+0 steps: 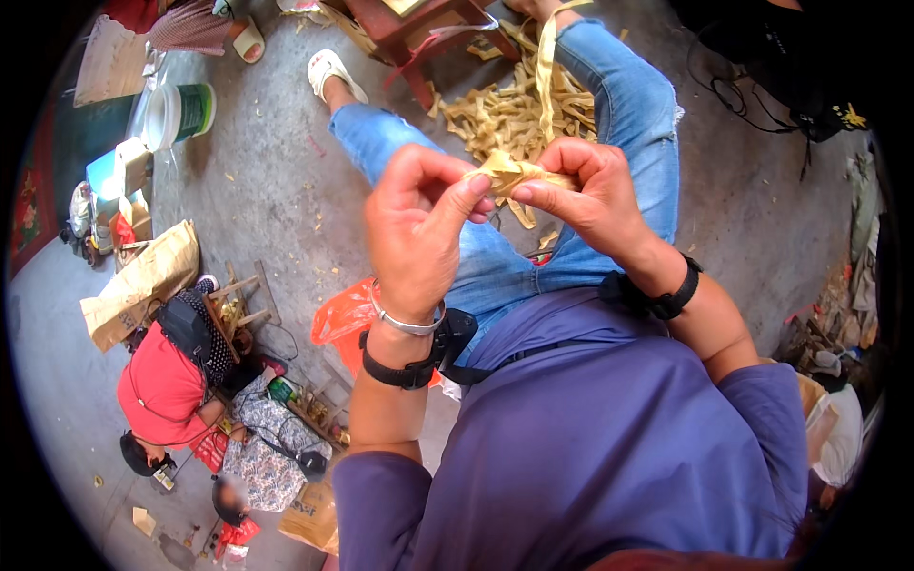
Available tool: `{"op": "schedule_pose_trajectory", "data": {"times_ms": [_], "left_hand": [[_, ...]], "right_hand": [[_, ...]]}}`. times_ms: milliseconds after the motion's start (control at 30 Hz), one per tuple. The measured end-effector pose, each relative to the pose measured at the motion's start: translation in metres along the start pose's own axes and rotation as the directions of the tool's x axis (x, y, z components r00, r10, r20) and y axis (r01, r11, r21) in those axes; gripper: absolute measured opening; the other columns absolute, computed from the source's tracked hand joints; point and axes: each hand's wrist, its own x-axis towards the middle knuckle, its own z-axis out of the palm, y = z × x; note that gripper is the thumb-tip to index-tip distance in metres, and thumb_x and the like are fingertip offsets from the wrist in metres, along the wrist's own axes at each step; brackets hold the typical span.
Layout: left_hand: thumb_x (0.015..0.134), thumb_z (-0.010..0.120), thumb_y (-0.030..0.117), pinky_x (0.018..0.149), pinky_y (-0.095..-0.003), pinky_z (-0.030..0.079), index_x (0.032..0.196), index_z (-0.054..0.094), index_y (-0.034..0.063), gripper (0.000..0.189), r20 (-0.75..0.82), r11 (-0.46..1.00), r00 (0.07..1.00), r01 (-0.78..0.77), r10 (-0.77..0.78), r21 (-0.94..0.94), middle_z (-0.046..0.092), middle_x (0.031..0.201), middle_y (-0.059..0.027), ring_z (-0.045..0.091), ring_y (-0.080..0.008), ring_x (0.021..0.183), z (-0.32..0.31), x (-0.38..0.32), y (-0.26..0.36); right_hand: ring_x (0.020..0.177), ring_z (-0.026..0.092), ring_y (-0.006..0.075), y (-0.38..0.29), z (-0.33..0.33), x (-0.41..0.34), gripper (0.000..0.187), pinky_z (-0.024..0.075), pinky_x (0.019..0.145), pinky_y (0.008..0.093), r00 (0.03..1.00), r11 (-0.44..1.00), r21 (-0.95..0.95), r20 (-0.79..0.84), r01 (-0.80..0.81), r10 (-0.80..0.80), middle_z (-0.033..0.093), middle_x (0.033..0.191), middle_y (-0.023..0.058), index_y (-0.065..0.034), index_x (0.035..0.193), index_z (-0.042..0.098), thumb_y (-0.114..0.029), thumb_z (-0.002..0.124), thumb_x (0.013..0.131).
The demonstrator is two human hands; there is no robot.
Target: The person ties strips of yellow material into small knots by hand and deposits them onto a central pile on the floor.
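Note:
My left hand (421,221) pinches one end of a folded, knotted strip of yellowish material (510,173) between thumb and fingers, in front of my lap. The other side of this same piece is gripped by my right hand (589,193), with its thumb along the lower edge. A long pale yellow strip (546,71) rises from near my right hand toward the top of the view. Beyond my hands, a heap of similar folded yellowish pieces (500,118) lies on the floor between my legs. Whether the strip is cloth, leaf or another material, I cannot tell.
A red wooden stool (400,32) stands by the heap. An orange-red plastic bag (346,321) lies left of my lap. Two co-workers, one in a red top (161,385), sit at the lower left near a brown paper sack (146,285). A white-and-green bucket (178,114) is at the upper left.

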Motion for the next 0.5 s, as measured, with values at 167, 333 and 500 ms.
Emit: {"op": "schedule_pose_trajectory", "data": {"times_ms": [167,333,500], "left_hand": [[0.086,0.066,0.004,0.059,-0.0214,0.049,0.086,0.055,0.002,0.011,0.087,0.997,0.993,0.081,-0.08,-0.012,0.061,0.077,-0.0046,0.059,-0.0097,0.065,-0.002,0.003,-0.009],[0.085,0.066,0.003,0.064,-0.0224,0.049,0.087,0.054,0.0018,0.012,0.096,0.996,0.995,0.029,-0.037,0.086,0.061,0.084,-0.0074,0.059,-0.0109,0.075,-0.01,0.006,-0.011],[0.085,0.067,0.005,0.068,-0.0206,0.047,0.088,0.055,0.0014,0.013,0.128,0.98,0.986,-0.124,0.104,0.158,0.061,0.086,-0.0049,0.057,-0.0092,0.08,-0.005,0.008,-0.022]], "right_hand": [[0.062,0.049,0.0026,0.017,0.011,0.001,0.018,0.0388,0.053,0.0205,0.993,0.949,0.294,-0.073,0.112,-0.095,0.057,0.069,-0.0034,0.0001,0.084,0.063,-0.017,0.068,0.086],[0.057,0.043,0.0026,0.015,0.01,-0.002,0.02,0.0329,0.048,0.0204,0.999,0.961,0.274,-0.017,0.043,-0.04,0.052,0.064,-0.0063,0.0005,0.082,0.062,-0.018,0.068,0.086],[0.06,0.046,0.0029,0.023,0.003,0.0,0.021,0.0359,0.051,0.0207,0.997,0.997,0.032,-0.037,0.073,-0.071,0.055,0.066,-0.0036,0.0007,0.08,0.061,-0.017,0.071,0.083]]}}
